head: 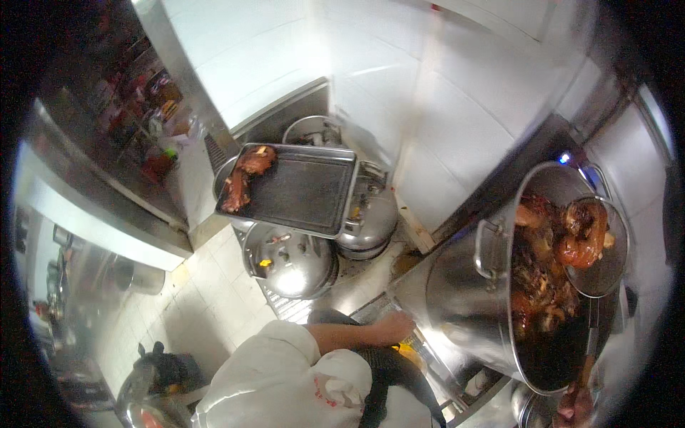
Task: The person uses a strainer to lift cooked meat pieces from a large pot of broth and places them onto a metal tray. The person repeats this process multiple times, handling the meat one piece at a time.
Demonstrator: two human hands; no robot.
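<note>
In the head view my right hand [575, 405] is closed around the handle of a round metal strainer [599, 275] at the lower right. Pieces of browned, glazed meat [582, 241] lie in the strainer, over the far side of a large steel stockpot [465, 299]. More brown meat [540, 262] and dark liquid fill the pot. My left hand [396, 327] is low, left of the pot; whether it holds anything cannot be made out. Ahead, a dark rectangular metal tray [299, 187] carries several pieces of brown meat [249, 179] at its left end.
Steel pots with domed lids [291, 262] stand beneath and around the tray. A tall white panelled wall [374, 96] rises behind. At the left are a cluttered dark shelf [155, 123] and a tiled floor [214, 273]. A black object [166, 369] sits at the lower left.
</note>
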